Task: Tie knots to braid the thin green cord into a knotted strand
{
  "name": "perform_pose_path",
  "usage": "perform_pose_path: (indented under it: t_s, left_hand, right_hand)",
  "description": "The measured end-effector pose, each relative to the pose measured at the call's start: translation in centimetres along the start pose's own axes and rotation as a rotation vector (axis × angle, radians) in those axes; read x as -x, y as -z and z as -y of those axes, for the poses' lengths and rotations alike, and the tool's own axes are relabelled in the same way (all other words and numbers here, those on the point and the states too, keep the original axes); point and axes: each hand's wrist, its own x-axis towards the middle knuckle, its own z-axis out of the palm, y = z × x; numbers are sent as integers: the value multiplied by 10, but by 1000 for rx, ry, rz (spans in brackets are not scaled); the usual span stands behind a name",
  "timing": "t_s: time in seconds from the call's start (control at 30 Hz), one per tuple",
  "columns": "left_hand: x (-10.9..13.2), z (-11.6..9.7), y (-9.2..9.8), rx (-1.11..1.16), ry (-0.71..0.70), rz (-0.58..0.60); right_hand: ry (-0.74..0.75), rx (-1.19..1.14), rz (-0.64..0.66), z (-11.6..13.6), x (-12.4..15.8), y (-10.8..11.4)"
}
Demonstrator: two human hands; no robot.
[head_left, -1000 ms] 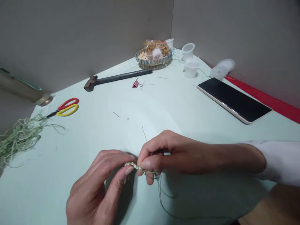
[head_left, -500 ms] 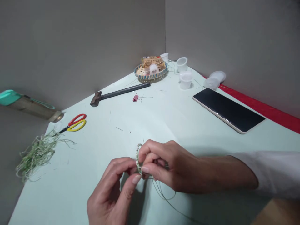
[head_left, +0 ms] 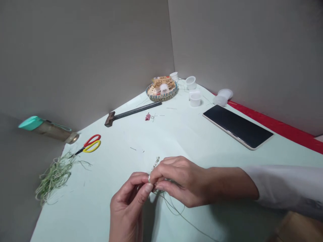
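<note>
Pinching a thin green-and-white braided cord [head_left: 155, 162], the left hand [head_left: 128, 203] keeps thumb and forefinger pressed together on it, just above the pale green tabletop [head_left: 91, 208] at the near middle. The right hand [head_left: 183, 179] meets it from the other side, bent fingers and thumb closing on the cord close beside the left fingertips; exactly which strands they grip is hidden by the knuckles. The cord's long axis runs away from the person, its knotted tip rising past the right forefinger and pointing toward the far corner, slightly rightward. From its near end, loose green strands [head_left: 179, 213] emerge beneath the right hand, one curving in a loop, another trailing toward the person and to the right. Nearest on the left, a tangled heap of green fibres [head_left: 57, 178] lies along the table edge, with the blades of red-and-yellow scissors [head_left: 92, 145] reaching it. Beyond the hands sits a pink clip [head_left: 147, 117], just nearer than the hammer [head_left: 137, 111], whose handle slants toward the woven basket [head_left: 163, 98]. A dark-screened phone [head_left: 237, 127] lies flat at the right
</note>
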Motion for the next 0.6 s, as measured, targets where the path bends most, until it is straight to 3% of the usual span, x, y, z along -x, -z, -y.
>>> perform_pose_path:
  t_s: [0.2, 0.4, 0.6]
  left_hand:
    - [6, -9, 5, 27, -108, -39]
    - [19, -16, -1, 31, 47, 1]
    - [29, -20, -4, 60, 168, 98]
  right_hand:
    - [-246, -199, -10, 14, -11, 14]
    - [-334, -459, -80, 36, -21, 16]
    - [-322, -485, -189, 52, -25, 15]
